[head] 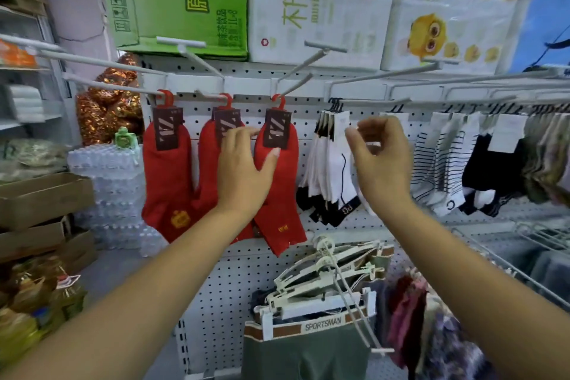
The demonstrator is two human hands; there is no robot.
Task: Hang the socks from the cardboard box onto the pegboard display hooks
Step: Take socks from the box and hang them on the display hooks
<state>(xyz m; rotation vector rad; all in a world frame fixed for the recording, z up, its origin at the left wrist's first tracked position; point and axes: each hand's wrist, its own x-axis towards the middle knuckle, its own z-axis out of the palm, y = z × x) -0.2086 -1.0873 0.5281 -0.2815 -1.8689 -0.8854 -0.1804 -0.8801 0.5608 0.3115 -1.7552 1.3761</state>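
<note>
Head view: nearest, both forearms reach up. The left hand [243,170] lies open and flat against the red socks [279,176] hanging on the pegboard [314,139]; the right hand [381,160] is loosely curled, holding nothing, beside the white socks [334,163]. A careless nudge could slip a red hanger off its hook [293,83]. Farther up, stock cartons [179,0] sit above the display.
</note>
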